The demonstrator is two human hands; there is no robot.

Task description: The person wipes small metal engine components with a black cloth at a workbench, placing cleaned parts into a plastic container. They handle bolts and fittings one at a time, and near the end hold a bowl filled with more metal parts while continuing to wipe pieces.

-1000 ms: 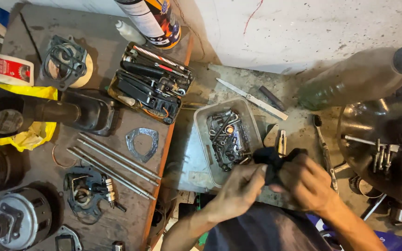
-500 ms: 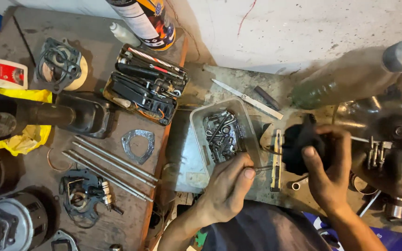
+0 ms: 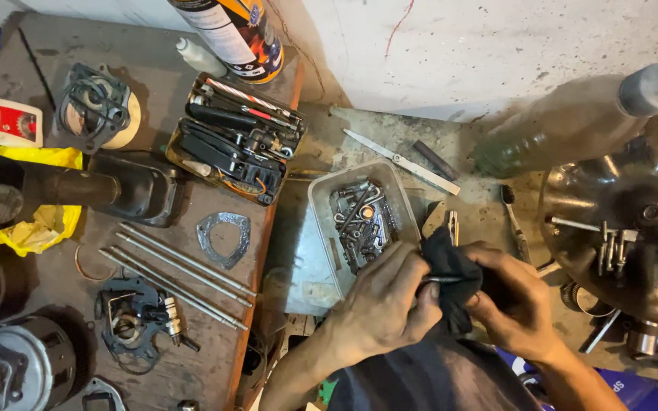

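**Black rag being gripped by both hands beside the plastic tub**

Black rag [image 3: 451, 278] is sitting bunched between the person's two hands, just off the near right corner of the clear plastic tub [image 3: 321, 221]. The left hand [image 3: 386, 301] is closing its fingers over the cloth from the tub's side, and the right hand [image 3: 515, 304] is clamping it from the far side, thumb pressing down on top. A thin shiny metal piece [image 3: 439, 279] is poking out of the rag between the thumbs; what it is I cannot tell.

The tub itself is holding a heap of bolts and small metal fittings [image 3: 363, 221]. Beyond the tub, toward the wall, a flat steel blade [image 3: 401, 161] is lying on the concrete. To the tub's left, on the brown bench, an open tool case [image 3: 237, 141] is showing dark tools, with a triangular gasket [image 3: 224, 238] and long steel rods [image 3: 177, 270] lying nearer the bench edge. A spray can [image 3: 230, 34] is standing behind the case. To the tub's right, a round dark machine housing [image 3: 634, 228] is bristling with studs, and a dusty bottle [image 3: 580, 122] is lying above it
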